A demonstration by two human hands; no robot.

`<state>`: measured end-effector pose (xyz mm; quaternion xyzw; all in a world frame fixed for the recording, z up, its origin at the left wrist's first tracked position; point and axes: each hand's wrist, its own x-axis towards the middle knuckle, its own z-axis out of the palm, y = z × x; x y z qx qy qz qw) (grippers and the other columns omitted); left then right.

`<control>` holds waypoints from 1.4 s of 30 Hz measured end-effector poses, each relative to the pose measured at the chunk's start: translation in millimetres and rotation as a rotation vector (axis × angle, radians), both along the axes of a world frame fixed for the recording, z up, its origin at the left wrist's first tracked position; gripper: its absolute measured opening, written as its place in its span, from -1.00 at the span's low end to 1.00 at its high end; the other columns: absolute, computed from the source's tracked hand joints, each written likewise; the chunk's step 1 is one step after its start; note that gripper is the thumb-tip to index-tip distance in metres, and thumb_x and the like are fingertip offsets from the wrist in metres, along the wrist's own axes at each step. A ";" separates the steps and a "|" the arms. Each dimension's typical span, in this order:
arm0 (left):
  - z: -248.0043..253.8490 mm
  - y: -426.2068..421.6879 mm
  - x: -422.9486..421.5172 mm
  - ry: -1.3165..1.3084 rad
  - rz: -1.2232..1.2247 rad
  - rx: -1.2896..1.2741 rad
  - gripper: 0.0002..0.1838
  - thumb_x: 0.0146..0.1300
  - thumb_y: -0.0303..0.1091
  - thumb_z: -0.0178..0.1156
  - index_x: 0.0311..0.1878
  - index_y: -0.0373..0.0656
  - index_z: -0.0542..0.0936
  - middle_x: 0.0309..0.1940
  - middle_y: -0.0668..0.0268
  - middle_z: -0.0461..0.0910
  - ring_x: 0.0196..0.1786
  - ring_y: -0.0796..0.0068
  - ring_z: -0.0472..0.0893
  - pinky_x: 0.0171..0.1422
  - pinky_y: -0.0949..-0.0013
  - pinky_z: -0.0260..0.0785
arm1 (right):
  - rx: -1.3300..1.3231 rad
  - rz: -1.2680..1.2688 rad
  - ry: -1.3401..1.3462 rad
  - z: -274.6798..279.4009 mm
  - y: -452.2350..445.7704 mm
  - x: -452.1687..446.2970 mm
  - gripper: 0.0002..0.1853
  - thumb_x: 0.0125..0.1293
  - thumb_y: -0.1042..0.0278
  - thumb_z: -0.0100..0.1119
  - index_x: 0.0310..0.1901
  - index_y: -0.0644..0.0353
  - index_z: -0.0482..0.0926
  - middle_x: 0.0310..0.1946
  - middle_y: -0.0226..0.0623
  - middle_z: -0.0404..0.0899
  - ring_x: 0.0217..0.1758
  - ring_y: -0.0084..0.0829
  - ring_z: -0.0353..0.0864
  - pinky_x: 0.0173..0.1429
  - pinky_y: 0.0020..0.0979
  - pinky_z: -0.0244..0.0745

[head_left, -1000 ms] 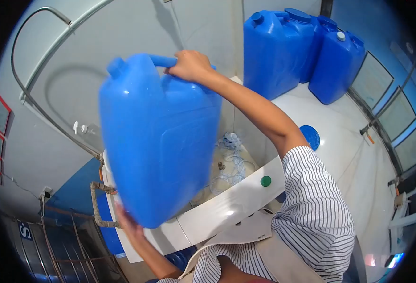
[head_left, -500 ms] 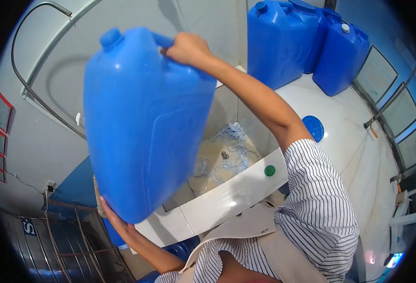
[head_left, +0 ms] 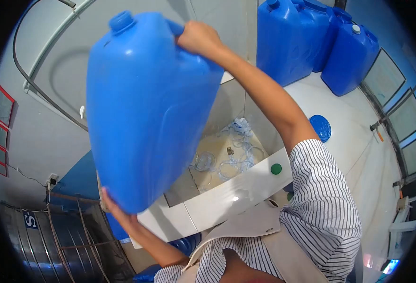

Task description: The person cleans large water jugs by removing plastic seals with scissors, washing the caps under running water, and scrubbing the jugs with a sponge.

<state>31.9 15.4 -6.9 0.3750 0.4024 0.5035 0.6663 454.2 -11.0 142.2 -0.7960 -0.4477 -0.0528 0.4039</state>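
Observation:
A large blue jerrycan [head_left: 146,108] hangs tilted in the air at the left of the view, above a white tiled basin [head_left: 217,203]. My right hand [head_left: 198,38] is wrapped round its top handle. My left hand [head_left: 118,208] supports the lower left corner; its fingers are partly hidden behind the can. The can's blue cap [head_left: 122,22] is at its upper left. Inside the basin, clear plastic strips and rings [head_left: 238,151] lie near a small metal piece [head_left: 230,150]. A green cap [head_left: 276,169] sits on the basin's front rim.
Several blue jerrycans [head_left: 290,45] stand on the white surface at the upper right. A round blue lid [head_left: 320,128] lies on it nearer me. A curved metal pipe [head_left: 18,61] runs along the left wall. A ribbed metal tank [head_left: 52,245] is at the lower left.
Both hands have raised the blue jerrycan and carried it slightly left, away from the basin floor. More of the plastic strips in the basin now shows. The view has shifted a little.

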 end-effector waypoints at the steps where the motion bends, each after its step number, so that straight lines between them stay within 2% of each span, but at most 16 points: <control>1: -14.4 9.9 4.9 -0.018 -0.024 0.018 -0.35 0.26 0.19 -0.01 0.18 -0.18 0.36 0.13 0.16 0.41 0.14 0.26 0.45 0.21 0.20 0.34 | 0.049 -0.006 0.034 2.5 4.3 8.8 -0.56 -0.07 -0.01 0.22 -0.32 0.25 0.67 -0.34 0.03 0.64 -0.19 0.02 0.63 -0.06 -0.12 0.51; 3: -82.7 18.1 31.2 0.079 0.059 0.088 -0.36 0.26 0.16 0.02 0.19 -0.18 0.35 0.14 0.19 0.39 0.17 0.30 0.40 0.25 0.26 0.28 | -0.046 -0.013 0.002 -29.5 20.7 32.4 -0.54 -0.08 -0.04 0.23 -0.31 0.24 0.67 -0.33 0.02 0.64 -0.17 0.02 0.62 -0.05 -0.12 0.51; 6: -113.6 -10.1 33.3 -0.036 -0.070 -0.129 -0.49 0.31 0.09 -0.07 0.07 -0.15 0.41 0.08 0.25 0.44 0.17 0.29 0.40 0.27 0.16 0.26 | -0.238 0.050 -0.075 -99.4 20.5 52.9 -0.47 -0.09 -0.11 0.26 -0.25 0.23 0.66 -0.26 0.03 0.63 -0.13 -0.02 0.62 -0.03 -0.13 0.49; 10: -15.3 -8.5 15.1 0.149 -0.071 0.172 -0.25 0.29 0.21 -0.16 0.34 -0.22 0.20 0.18 0.15 0.41 0.19 0.27 0.44 0.26 0.22 0.27 | -0.197 0.176 0.328 -182.0 -2.7 75.2 -0.47 0.02 -0.05 0.23 -0.14 0.29 0.62 -0.20 0.03 0.63 -0.12 -0.13 0.63 -0.05 -0.17 0.51; 11: 9.8 -7.0 25.5 0.203 0.075 0.289 -0.21 0.29 0.24 -0.17 0.36 -0.22 0.16 0.17 0.12 0.42 0.15 0.26 0.47 0.26 0.22 0.26 | 0.039 0.228 0.614 -219.3 -6.9 81.2 -0.50 0.07 0.03 0.21 -0.13 0.35 0.60 -0.23 0.00 0.63 -0.14 -0.17 0.64 -0.08 -0.20 0.52; 12: 35.6 -5.7 31.1 0.204 0.008 0.367 -0.23 0.30 0.20 -0.17 0.37 -0.23 0.15 0.18 0.12 0.41 0.15 0.27 0.47 0.26 0.24 0.25 | 0.279 0.276 0.895 -248.0 -11.6 81.5 -0.53 0.12 0.10 0.18 -0.12 0.40 0.58 -0.25 -0.02 0.63 -0.15 -0.21 0.64 -0.12 -0.23 0.53; 15: 100.4 -7.4 72.6 0.295 -0.087 0.652 -0.31 0.34 0.08 -0.15 0.36 -0.25 0.15 0.19 0.07 0.38 0.11 0.32 0.48 0.27 0.31 0.21 | 0.551 0.137 1.575 -277.1 -38.2 47.3 -0.59 0.17 0.23 0.13 -0.11 0.46 0.53 -0.30 -0.12 0.63 -0.21 -0.27 0.65 -0.18 -0.28 0.54; 17: 130.3 -8.1 106.6 0.393 -0.185 0.930 -0.36 0.36 0.00 -0.15 0.35 -0.28 0.17 0.17 0.02 0.38 0.13 0.32 0.47 0.29 0.34 0.18 | 0.685 0.126 1.753 -302.2 -42.9 27.9 -0.59 0.16 0.23 0.13 -0.11 0.46 0.53 -0.30 -0.12 0.63 -0.21 -0.27 0.65 -0.18 -0.28 0.54; 24: 166.9 -49.4 223.4 0.483 -0.528 1.142 -0.31 0.32 0.07 -0.05 0.35 -0.23 0.19 0.15 -0.12 0.39 0.19 0.12 0.43 0.30 0.22 0.19 | 0.835 0.157 1.963 -350.4 -41.1 -23.3 -0.60 0.14 0.24 0.14 -0.11 0.44 0.53 -0.31 -0.10 0.63 -0.23 -0.26 0.65 -0.19 -0.26 0.54; 25: 169.5 -54.0 233.0 0.637 -0.513 1.285 -0.29 0.31 0.10 -0.06 0.35 -0.22 0.19 0.13 -0.14 0.40 0.20 0.06 0.42 0.30 0.22 0.19 | 0.837 0.163 1.972 -352.4 -39.6 -27.6 -0.60 0.14 0.24 0.15 -0.11 0.44 0.53 -0.31 -0.10 0.63 -0.23 -0.25 0.65 -0.19 -0.26 0.54; 27: 177.9 -70.4 244.3 0.789 -0.497 1.422 -0.28 0.31 0.13 -0.07 0.35 -0.22 0.19 0.11 -0.17 0.42 0.20 0.01 0.41 0.29 0.21 0.18 | 0.848 0.180 1.975 -352.0 -36.7 -31.8 -0.60 0.13 0.24 0.15 -0.11 0.44 0.53 -0.32 -0.10 0.63 -0.24 -0.25 0.65 -0.20 -0.26 0.54; 30: 190.6 -81.8 244.8 0.812 -0.577 1.237 -0.32 0.33 0.10 -0.09 0.39 -0.11 0.15 0.26 -0.11 0.30 0.32 0.06 0.31 0.39 0.29 0.06 | 0.866 0.223 1.949 -344.2 -39.0 -21.9 -0.60 0.12 0.25 0.16 -0.11 0.43 0.53 -0.32 -0.09 0.63 -0.24 -0.25 0.65 -0.20 -0.25 0.53; 35: 171.8 -24.9 185.2 0.688 -0.357 1.150 -0.28 0.33 0.14 -0.10 0.35 -0.22 0.18 0.08 -0.11 0.47 0.15 0.05 0.47 0.24 0.20 0.23 | 0.931 0.356 1.724 -324.5 -81.6 59.0 -0.60 0.10 0.25 0.17 -0.11 0.43 0.53 -0.33 -0.08 0.64 -0.26 -0.24 0.65 -0.21 -0.24 0.53; 39: 121.3 22.7 146.0 0.855 -0.157 1.016 -0.40 0.33 0.01 0.01 0.26 -0.25 0.32 0.10 -0.01 0.48 0.13 0.19 0.50 0.18 0.30 0.28 | 0.725 0.275 1.229 -288.3 -113.5 114.6 -0.60 0.09 0.25 0.17 -0.12 0.42 0.53 -0.34 -0.07 0.64 -0.27 -0.23 0.66 -0.21 -0.24 0.53; 41: 98.4 20.4 163.5 0.720 -0.167 0.972 -0.47 0.30 -0.07 0.10 0.18 -0.28 0.42 0.12 0.04 0.48 0.09 0.24 0.51 0.14 0.33 0.30 | 0.365 0.047 0.787 -223.8 -107.9 85.1 -0.56 0.06 0.23 0.17 -0.06 0.36 0.52 -0.33 -0.07 0.63 -0.25 -0.23 0.65 -0.20 -0.22 0.53; 42: 89.8 10.0 179.0 0.784 -0.198 1.039 -0.48 0.28 -0.10 0.11 0.17 -0.27 0.42 0.10 0.01 0.49 0.11 0.19 0.50 0.15 0.29 0.31 | 0.009 -0.170 0.347 -198.9 -96.7 62.8 -0.51 0.04 0.20 0.16 0.00 0.30 0.51 -0.32 -0.07 0.63 -0.23 -0.22 0.65 -0.19 -0.21 0.52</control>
